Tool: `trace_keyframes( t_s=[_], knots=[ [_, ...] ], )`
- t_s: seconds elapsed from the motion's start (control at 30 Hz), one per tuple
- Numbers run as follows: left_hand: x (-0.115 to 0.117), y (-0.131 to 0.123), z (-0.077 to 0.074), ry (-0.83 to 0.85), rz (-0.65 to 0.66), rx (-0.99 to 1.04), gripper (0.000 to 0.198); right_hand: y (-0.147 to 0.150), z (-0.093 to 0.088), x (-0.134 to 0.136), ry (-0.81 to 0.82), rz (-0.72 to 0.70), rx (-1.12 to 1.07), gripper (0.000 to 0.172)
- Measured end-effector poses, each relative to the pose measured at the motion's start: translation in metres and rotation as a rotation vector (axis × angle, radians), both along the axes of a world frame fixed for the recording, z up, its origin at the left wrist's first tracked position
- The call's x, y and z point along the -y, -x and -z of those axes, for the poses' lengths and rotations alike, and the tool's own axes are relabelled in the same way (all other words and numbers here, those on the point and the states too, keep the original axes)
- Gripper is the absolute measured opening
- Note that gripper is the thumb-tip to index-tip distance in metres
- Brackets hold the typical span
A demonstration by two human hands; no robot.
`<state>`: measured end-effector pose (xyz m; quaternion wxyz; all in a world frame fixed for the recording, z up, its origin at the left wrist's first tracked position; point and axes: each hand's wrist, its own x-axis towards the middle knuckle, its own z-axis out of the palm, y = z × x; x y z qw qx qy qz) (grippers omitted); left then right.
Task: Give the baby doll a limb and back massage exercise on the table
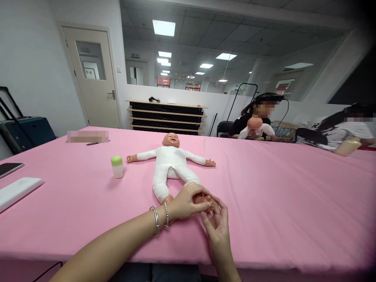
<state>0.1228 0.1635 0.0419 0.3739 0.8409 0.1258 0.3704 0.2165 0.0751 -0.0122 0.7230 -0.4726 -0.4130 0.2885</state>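
Note:
A baby doll (170,159) with a white cloth body lies on its back on the pink tablecloth (264,219), head away from me and arms spread. My left hand (189,200), with bracelets at the wrist, is wrapped round the doll's foot (205,201) on the right side of the picture. From the other side my right hand (217,219) cups the toes of that same foot, its fingers curled against them. The doll's other foot (167,199) is partly hidden behind my left wrist.
Left of the doll stands a small bottle with a green cap (117,167). A white box-like device (19,192) and a dark phone (11,169) lie at the left edge. Beyond the table at the right sit two people, one (239,124) with another doll (255,127).

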Motion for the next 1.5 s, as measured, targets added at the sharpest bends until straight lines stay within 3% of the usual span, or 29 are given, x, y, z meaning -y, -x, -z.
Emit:
trace_keyframes(
  t_s=[0.23, 0.5, 0.6, 0.77, 0.83, 1.0, 1.27, 1.5],
  knots=[
    [-0.005, 0.000, 0.004, 0.108, 0.002, -0.003, 0.024, 0.002, 0.002, -0.006, 0.065, 0.079, -0.020, 0.063],
    [-0.006, 0.003, 0.006, -0.112, 0.110, -0.067, 0.035, -0.006, 0.002, -0.003, 0.059, 0.219, -0.008, 0.056],
    [-0.006, 0.003, 0.007, -0.094, 0.089, -0.061, 0.030, -0.006, 0.001, -0.002, 0.067, 0.198, -0.024, 0.055],
    [-0.007, 0.000, 0.006, 0.157, 0.057, 0.005, 0.018, -0.001, -0.002, -0.002, 0.082, 0.052, -0.014, 0.063],
    [-0.008, -0.001, 0.007, 0.209, 0.065, 0.013, 0.019, 0.002, -0.003, -0.003, 0.095, 0.054, -0.050, 0.069],
    [-0.012, -0.001, 0.009, 0.180, 0.103, 0.023, 0.032, 0.003, -0.006, -0.003, 0.118, 0.143, -0.082, 0.063],
    [-0.010, 0.002, 0.010, -0.015, 0.102, -0.124, 0.028, -0.007, 0.004, -0.004, 0.126, 0.196, -0.179, 0.067],
    [-0.010, 0.000, 0.010, 0.187, 0.097, -0.035, 0.015, -0.006, 0.004, -0.002, 0.098, 0.099, -0.053, 0.063]
  ],
)
